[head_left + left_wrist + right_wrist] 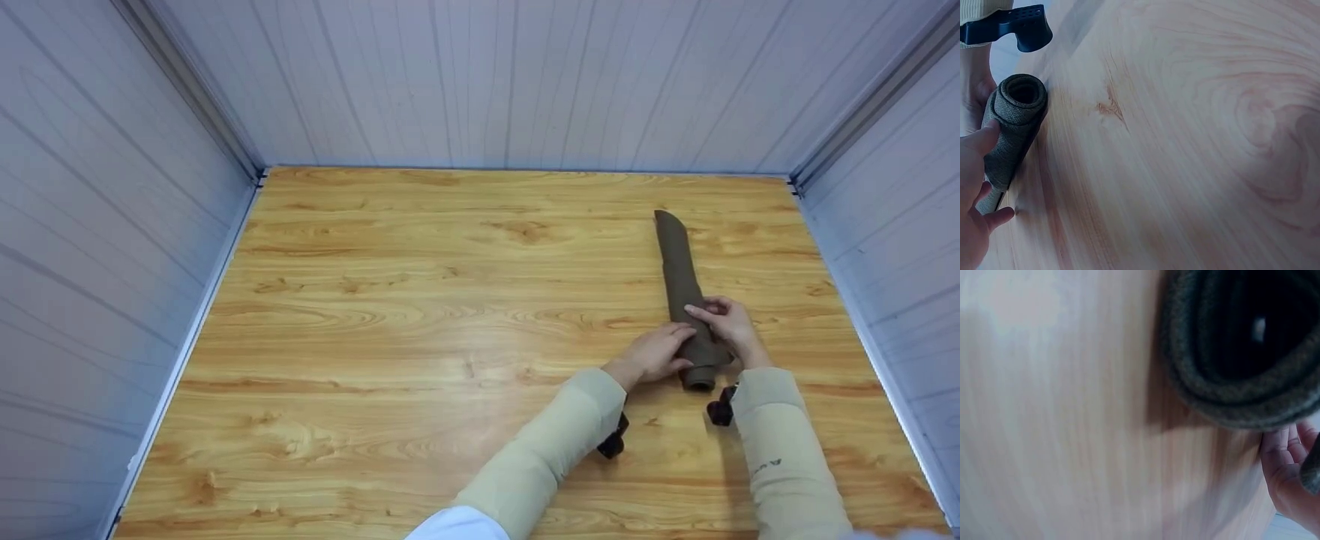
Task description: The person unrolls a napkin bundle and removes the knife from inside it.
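Observation:
A brown cloth rolled into a long tube (679, 277) lies on the wooden table (420, 322) at the right, pointing away from me. Both hands meet at its near end. My left hand (656, 351) curls over the roll from the left. My right hand (726, 321) grips it from the right with bent fingers on top. In the left wrist view the thumb of that hand (971, 185) presses the side of the roll (1016, 112), whose spiral end faces the camera. The right wrist view is filled by the roll's open end (1230, 399), very close and blurred.
White panelled walls (112, 247) close in the table on the left, back and right. Bare wood stretches to the left of the roll. Black wrist-camera mounts (613, 442) hang under both beige sleeves.

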